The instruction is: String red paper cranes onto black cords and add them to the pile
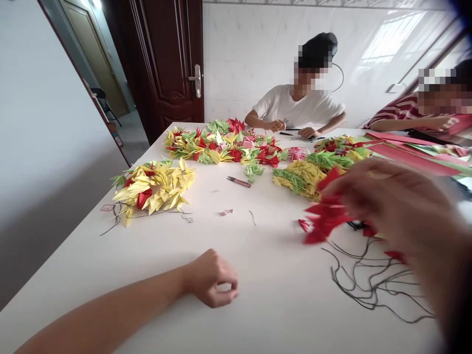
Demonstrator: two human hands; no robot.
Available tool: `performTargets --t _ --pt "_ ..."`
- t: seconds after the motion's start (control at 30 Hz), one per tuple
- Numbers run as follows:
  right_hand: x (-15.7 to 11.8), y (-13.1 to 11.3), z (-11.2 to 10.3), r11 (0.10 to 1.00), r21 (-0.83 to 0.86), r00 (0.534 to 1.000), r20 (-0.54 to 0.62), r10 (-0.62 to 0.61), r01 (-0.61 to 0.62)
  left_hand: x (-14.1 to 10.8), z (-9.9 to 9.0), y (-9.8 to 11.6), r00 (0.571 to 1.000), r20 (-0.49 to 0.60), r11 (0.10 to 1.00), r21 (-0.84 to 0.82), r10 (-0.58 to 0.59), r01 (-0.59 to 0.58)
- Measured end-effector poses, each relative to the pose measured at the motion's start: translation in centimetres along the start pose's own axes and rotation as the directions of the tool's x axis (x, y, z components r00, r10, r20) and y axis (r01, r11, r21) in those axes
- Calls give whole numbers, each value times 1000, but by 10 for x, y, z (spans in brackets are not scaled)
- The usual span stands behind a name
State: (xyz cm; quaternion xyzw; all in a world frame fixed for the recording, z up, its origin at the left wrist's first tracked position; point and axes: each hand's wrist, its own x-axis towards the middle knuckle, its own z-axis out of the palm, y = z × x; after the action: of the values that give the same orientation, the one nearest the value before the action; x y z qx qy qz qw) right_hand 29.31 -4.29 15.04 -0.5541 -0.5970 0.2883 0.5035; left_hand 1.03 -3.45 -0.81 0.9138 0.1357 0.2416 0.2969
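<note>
My right hand [401, 201], blurred by motion, is raised at the right with its fingers closed on a bunch of red folded-paper pieces [326, 219]. The bunch hangs over the white table, pointed tips outward. Below my right hand lies a tangle of dark strings [372, 282]. My left hand [214, 282] rests on the tabletop, its fingers curled and the thumb meeting the index finger in a ring. Nothing shows between those fingertips. Ahead of it are two tiny printed tags [226, 213] and a short piece of thread [252, 218].
A yellow and red folded-paper string [158, 189] lies at left, with a mixed heap [221, 145] behind it. Thread snips [238, 182] lie mid-table. Yellow-green bundles [302, 177] and red paper sheets [413, 157] are at right. Two people [295, 105] sit across the table.
</note>
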Motion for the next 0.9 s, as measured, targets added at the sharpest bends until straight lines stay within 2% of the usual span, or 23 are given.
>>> performTargets --t 0.03,0.07,0.1,0.13,0.17,0.2,0.27,0.33,0.43,0.47,0.53,0.6,0.67,0.7,0.73,0.77,0.8,0.87,0.9 --pt "-9 5 19 999 -11 992 120 45 -44 2 -2 0 994 -64 995 -52 -90 87" --pt "-20 11 42 995 -27 958 267 104 -101 3 -4 -1 971 -131 975 -117 -202 188" --pt "-33 18 65 985 -55 883 437 169 -161 5 -6 -1 929 -182 939 -188 -321 287" --pt "-47 26 89 973 -68 812 539 223 -222 6 -7 -2 882 -205 893 -255 -424 370" --pt "-61 34 111 963 -92 758 600 256 -253 7 -9 -3 841 -204 849 -304 -501 432" --pt "-73 40 130 959 -104 731 628 268 -262 7 -10 -3 822 -181 822 -323 -540 469" --pt "-91 48 158 965 -99 704 666 244 -241 7 -11 -4 829 -120 817 -291 -547 497" --pt "-97 50 170 973 -115 688 691 222 -198 8 -12 -3 838 -73 825 -242 -541 511" --pt "-95 49 165 980 -196 672 721 168 -34 10 -15 0 794 -21 770 -259 -608 583" --pt "-94 49 160 973 -218 653 748 118 73 11 -15 1 775 -15 750 -264 -631 606" --pt "-96 49 148 911 -213 585 810 -38 353 13 -16 4 756 -10 734 -248 -655 633" --pt "-103 50 137 731 -168 494 831 -256 661 15 -15 7 748 -4 733 -199 -664 650" --pt "-113 51 129 453 -124 366 785 -499 883 16 -14 9 735 0 732 -94 -678 675" --pt "-117 51 125 331 -100 289 755 -589 938 17 -13 10 735 -8 735 -23 -678 678" --pt "-119 52 121 247 -76 223 724 -653 966 17 -13 10 740 -17 739 45 -672 672" --pt "-118 53 116 199 -48 176 695 -697 979 17 -13 10 751 -19 747 98 -660 658" --pt "-114 54 110 175 -29 149 674 -724 984 17 -13 10 764 -15 756 128 -645 641" --pt "-96 62 95 136 -84 159 615 -773 987 17 -13 9 786 7 781 125 -618 613" --pt "-83 69 86 108 -184 197 587 -786 977 16 -14 8 795 18 792 106 -606 601"
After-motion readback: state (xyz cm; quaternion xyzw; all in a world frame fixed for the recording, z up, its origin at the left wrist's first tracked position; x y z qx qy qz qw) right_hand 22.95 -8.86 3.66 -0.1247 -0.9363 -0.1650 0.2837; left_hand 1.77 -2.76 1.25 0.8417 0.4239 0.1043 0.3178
